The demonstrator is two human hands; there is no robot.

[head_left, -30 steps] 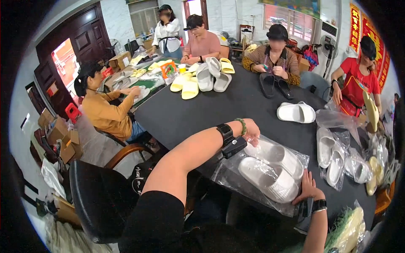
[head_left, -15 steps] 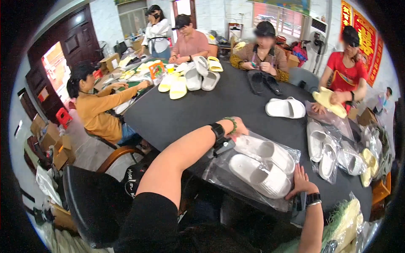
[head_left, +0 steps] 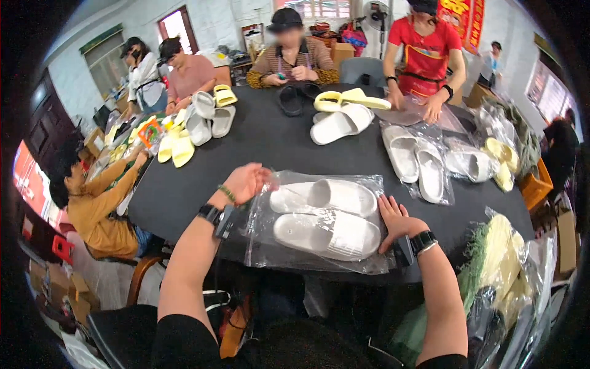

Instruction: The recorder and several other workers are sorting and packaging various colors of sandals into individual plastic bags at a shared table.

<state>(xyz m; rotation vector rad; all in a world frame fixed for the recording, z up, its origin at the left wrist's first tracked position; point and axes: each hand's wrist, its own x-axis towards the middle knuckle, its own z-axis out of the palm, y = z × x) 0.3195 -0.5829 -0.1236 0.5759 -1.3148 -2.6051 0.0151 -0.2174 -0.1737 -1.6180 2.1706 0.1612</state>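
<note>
A pair of white slide sandals (head_left: 327,235) lies side by side inside a clear plastic bag (head_left: 261,246) on the dark table in front of me. My left hand (head_left: 244,182) is at the bag's upper left corner, its fingers loosely curved and apart. Whether the fingertips touch the film is hard to make out. Against the bag's right edge, beside the sandals' toe ends, my right hand (head_left: 395,222) rests with fingers stretched out and thumb spread.
Bagged white slides (head_left: 418,161) lie to the right on the black table (head_left: 258,138). Loose white slides (head_left: 341,125) and yellow slides (head_left: 362,98) sit beyond. Another pile (head_left: 200,126) stands far left. Several people work around the table; one in red (head_left: 424,58) handles a plastic bag.
My left hand has drawn back leftward from over the bag to its corner. The right hand stays at the right edge. The person in red has put the yellow slides down. My view has turned right.
</note>
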